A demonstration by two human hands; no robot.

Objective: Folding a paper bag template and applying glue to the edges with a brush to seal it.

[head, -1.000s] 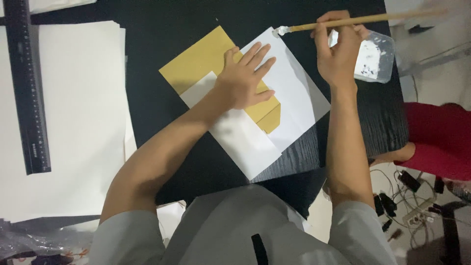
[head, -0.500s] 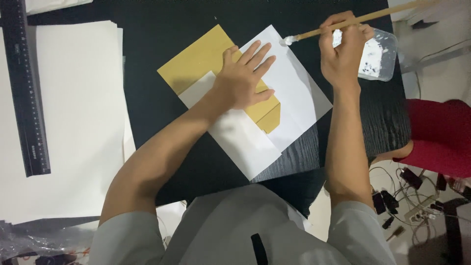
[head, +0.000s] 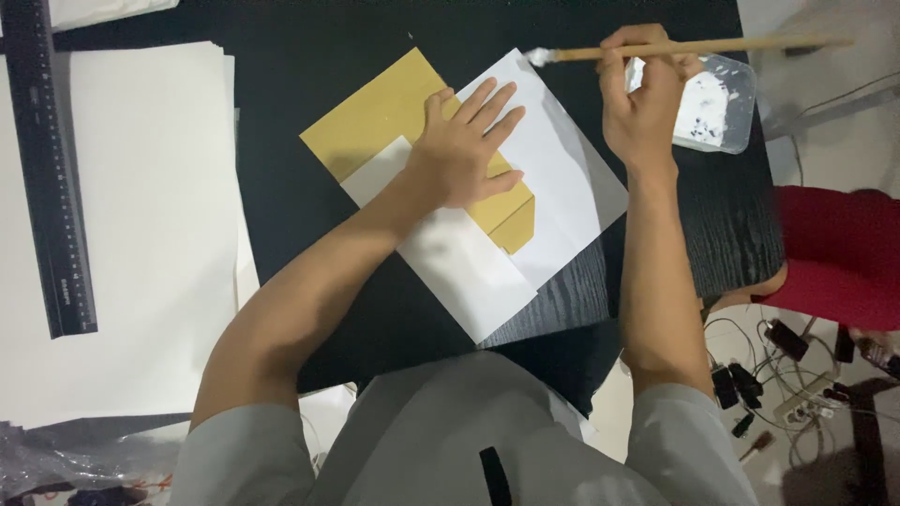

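Note:
My left hand lies flat, fingers spread, on a mustard-yellow folded card piece that rests on a white sheet on the black table. A second white strip overlaps the card below my palm. My right hand grips a long wooden brush; its white-coated tip hovers over the sheet's upper corner. Just right of that hand sits a clear plastic tub of white paste.
A stack of large white sheets covers the left side, with a long black ruler lying on it. A red stool stands at the right, and cables with a power strip lie on the floor.
The brush has swung from tilted back to nearly level, and its tip has moved over the sheet's upper corner. My left hand stays pressed on the card.

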